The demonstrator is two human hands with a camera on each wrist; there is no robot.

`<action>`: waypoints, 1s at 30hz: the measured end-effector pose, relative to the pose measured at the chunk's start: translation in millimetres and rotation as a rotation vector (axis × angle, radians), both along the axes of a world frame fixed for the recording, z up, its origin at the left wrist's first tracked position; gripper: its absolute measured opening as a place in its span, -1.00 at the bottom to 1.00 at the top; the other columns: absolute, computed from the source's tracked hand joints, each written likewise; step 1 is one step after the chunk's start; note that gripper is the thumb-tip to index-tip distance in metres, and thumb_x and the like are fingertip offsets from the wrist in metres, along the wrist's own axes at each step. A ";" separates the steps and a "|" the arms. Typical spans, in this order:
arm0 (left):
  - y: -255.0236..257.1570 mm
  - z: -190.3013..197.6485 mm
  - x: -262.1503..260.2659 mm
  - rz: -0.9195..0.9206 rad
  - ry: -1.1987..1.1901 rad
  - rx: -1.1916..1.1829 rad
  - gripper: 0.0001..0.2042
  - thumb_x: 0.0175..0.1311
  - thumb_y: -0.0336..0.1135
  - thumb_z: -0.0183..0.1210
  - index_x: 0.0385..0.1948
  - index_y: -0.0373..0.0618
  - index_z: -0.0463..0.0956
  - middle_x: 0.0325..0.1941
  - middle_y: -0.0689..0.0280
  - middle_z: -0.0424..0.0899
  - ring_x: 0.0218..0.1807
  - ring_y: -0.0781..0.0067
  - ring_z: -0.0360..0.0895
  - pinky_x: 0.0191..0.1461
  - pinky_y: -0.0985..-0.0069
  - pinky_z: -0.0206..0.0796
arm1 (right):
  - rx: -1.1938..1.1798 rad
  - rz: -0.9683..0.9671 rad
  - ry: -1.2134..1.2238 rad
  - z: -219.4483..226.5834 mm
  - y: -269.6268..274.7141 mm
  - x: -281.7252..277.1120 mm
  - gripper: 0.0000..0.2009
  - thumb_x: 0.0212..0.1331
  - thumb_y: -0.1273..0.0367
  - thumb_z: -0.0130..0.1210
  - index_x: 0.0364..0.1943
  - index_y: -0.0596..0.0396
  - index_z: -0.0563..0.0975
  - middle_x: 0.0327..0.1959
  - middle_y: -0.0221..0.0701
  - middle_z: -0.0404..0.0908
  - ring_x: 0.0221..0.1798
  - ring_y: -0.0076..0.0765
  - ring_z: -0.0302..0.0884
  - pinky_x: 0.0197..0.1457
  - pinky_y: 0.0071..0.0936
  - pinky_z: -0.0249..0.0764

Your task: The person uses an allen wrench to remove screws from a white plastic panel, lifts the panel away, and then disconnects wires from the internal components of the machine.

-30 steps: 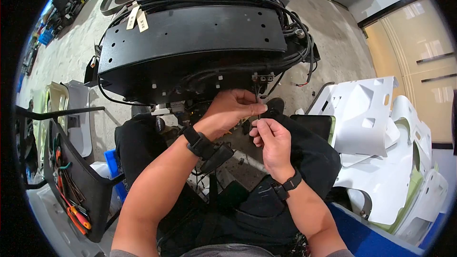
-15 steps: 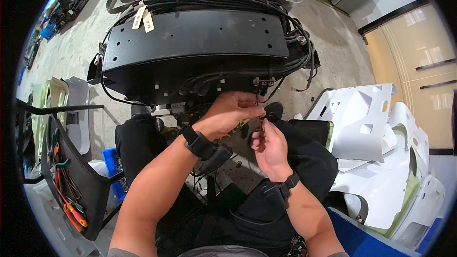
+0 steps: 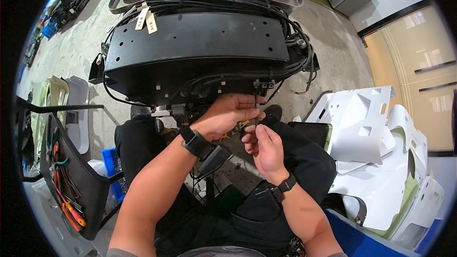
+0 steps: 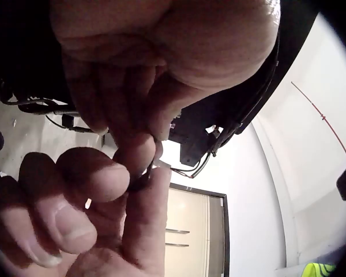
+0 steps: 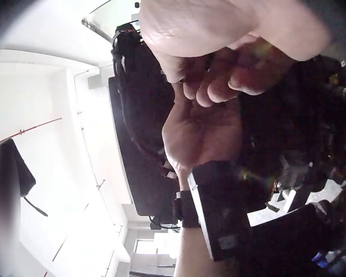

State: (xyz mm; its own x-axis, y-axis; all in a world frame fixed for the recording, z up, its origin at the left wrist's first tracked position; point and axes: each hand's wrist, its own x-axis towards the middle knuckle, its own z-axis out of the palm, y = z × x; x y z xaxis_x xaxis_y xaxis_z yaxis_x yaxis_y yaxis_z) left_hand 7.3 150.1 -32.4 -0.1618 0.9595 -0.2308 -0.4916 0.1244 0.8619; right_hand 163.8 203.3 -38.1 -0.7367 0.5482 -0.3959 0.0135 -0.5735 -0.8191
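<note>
Black wire (image 3: 255, 109): hangs from machine (image 3: 195, 47).
Left hand (image 3: 226, 114): fingertips pinch the wire.
Right hand (image 3: 262, 147): pinches it just below.

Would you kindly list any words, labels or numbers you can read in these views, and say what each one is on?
No text can be read in any view.
Two paper tags hang from the cable bundle on top of the black chassis; they carry dark marks, too small and blurred to read.
The white shell panels and the wristbands show no lettering.
</note>
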 end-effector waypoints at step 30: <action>2.3 -5.3 4.0 0.100 -0.025 -0.067 -0.55 0.08 -0.35 0.20 0.02 -0.33 0.34 -0.29 0.23 0.59 -0.23 0.53 0.50 -0.12 0.63 0.30 | 0.294 -0.031 -0.156 2.8 -3.8 0.2 -0.79 0.18 0.30 0.04 -0.31 0.18 0.53 -0.50 -0.47 0.56 -0.54 -0.69 0.37 -0.48 -0.73 0.29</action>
